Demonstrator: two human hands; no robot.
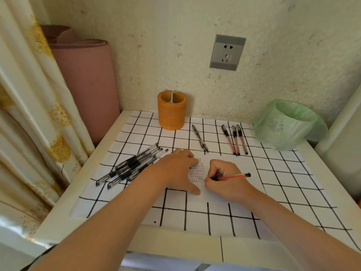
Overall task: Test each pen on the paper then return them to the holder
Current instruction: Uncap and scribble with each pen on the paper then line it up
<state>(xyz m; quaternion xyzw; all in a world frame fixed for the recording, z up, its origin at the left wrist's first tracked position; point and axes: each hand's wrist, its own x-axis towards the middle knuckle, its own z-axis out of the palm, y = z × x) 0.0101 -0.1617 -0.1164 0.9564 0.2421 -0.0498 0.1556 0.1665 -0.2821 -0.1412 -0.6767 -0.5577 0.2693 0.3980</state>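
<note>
A cream speckled wall (136, 55) is backing a pale table (58, 212), with a floral curtain (29, 114) hanging at the left and a rolled pink mat (84, 79) leaning in the corner. A white cloth (214, 218) with a black grid is covering the tabletop. A bin lined with thin green plastic (287, 124) is sitting at the far right, under a grey wall socket (227, 52).

The orange cylindrical holder (171, 110) is standing upright at the back, its inside holding no pens that show. A heap of clear black-capped pens (132, 165) is lying at the left, three red pens (235, 139) are lying side by side at the back right, and a single dark pen (200, 138) is lying between them and the holder.

The left hand (175, 169) is pressing flat, fingers extended, on a small white paper (197, 173) carrying rows of tiny black and red marks. The right hand (224, 178) is gripping a slim red pen (232, 177), its tip touching the paper.
</note>
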